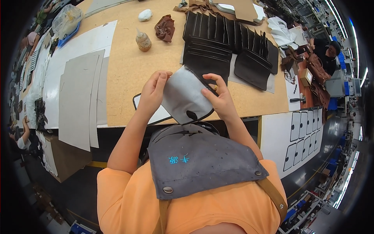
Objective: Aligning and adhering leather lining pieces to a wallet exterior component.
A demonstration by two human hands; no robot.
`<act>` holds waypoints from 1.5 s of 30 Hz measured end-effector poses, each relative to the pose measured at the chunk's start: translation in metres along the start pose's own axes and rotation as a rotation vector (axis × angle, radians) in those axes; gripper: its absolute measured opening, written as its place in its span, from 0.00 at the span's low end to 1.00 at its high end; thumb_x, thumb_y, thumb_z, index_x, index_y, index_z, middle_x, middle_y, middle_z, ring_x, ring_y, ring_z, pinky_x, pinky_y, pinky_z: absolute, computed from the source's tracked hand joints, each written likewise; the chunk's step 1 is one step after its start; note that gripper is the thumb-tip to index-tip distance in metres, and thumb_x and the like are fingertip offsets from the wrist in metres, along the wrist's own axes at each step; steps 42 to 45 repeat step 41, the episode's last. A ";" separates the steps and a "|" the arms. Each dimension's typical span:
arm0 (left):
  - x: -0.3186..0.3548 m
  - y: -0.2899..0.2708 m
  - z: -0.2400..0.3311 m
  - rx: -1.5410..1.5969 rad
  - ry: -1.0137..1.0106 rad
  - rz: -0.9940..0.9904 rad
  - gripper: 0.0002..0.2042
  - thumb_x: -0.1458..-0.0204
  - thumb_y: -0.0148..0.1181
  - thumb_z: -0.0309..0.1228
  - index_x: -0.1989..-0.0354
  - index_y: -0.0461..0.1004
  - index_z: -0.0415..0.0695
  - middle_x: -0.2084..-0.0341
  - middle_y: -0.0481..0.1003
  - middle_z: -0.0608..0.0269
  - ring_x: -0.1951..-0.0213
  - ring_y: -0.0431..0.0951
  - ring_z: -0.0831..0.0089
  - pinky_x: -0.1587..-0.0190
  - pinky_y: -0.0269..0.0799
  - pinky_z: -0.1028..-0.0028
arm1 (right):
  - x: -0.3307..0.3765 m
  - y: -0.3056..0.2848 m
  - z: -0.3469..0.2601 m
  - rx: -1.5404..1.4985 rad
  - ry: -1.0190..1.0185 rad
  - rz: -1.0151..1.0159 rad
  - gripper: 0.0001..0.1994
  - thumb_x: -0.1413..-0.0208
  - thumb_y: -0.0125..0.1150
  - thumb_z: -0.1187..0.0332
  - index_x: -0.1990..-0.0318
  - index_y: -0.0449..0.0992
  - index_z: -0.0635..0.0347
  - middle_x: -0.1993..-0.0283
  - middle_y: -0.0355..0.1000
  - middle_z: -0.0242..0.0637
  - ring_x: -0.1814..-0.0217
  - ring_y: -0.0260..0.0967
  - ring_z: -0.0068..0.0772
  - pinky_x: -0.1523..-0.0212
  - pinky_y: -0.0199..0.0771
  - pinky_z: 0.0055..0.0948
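Between my hands, over the table's front edge, is a rounded pale grey fabric panel point(185, 93) with black edging and a black oval spot near its lower edge. My left hand point(155, 89) pinches its upper left side between thumb and fingers. On the opposite side, my right hand point(220, 95) grips the black edge, thumb on the grey face and fingers curled behind. Partly hidden beneath it, a white panel with a black border point(156, 113) lies at the table edge. Just beyond, rows of black leather pieces point(208, 52) stand and lie overlapped.
A glue bottle point(143, 41), a crumpled brown piece point(164, 28) and a white wad point(145, 15) sit at the back left. Grey sheets point(80, 97) overhang the left edge. On the right, a white board point(290, 136) bears several black-edged panels. Another person point(326, 54) is at the far right.
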State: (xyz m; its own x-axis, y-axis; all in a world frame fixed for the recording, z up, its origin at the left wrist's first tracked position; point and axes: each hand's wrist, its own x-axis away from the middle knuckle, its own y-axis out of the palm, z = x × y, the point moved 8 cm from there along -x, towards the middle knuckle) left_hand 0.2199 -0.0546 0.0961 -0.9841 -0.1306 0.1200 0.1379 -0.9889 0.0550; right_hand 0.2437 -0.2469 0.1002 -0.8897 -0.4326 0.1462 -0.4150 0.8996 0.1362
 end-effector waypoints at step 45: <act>0.079 -0.157 -0.207 0.224 -0.457 0.426 0.10 0.46 0.57 0.29 0.57 0.71 0.41 0.73 0.70 0.74 0.72 0.67 0.83 0.65 0.64 0.83 | -0.069 0.037 0.188 0.035 0.644 0.039 0.10 0.46 0.58 0.74 0.57 0.72 0.65 0.61 0.74 0.34 0.61 0.71 0.22 0.58 0.71 0.21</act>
